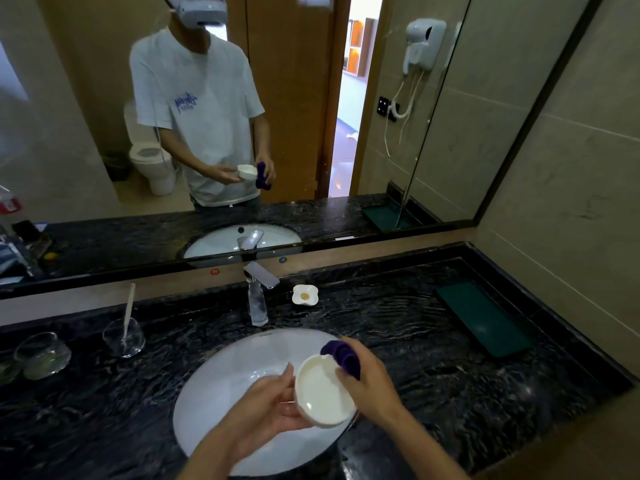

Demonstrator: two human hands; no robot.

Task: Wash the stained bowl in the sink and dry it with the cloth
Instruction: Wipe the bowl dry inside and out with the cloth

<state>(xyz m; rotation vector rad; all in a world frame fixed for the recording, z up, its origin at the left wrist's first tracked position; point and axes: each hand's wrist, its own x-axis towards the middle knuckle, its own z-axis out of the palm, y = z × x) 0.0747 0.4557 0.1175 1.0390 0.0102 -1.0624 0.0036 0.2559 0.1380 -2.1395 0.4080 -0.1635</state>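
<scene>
A small white bowl (323,393) is held tilted over the white oval sink (221,386), its inside facing me and looking clean. My left hand (268,405) cups it from below and from the left. My right hand (370,379) grips a bunched purple cloth (343,355) against the bowl's upper right rim. No water runs from the chrome tap (258,296) behind the sink.
A black marble counter (415,341) surrounds the sink. A flower-shaped white dish (304,294) sits right of the tap. Two glass cups (124,337) (41,355) stand at the left, one with a stick in it. A dark green tray (483,318) lies at the right. A mirror fills the wall.
</scene>
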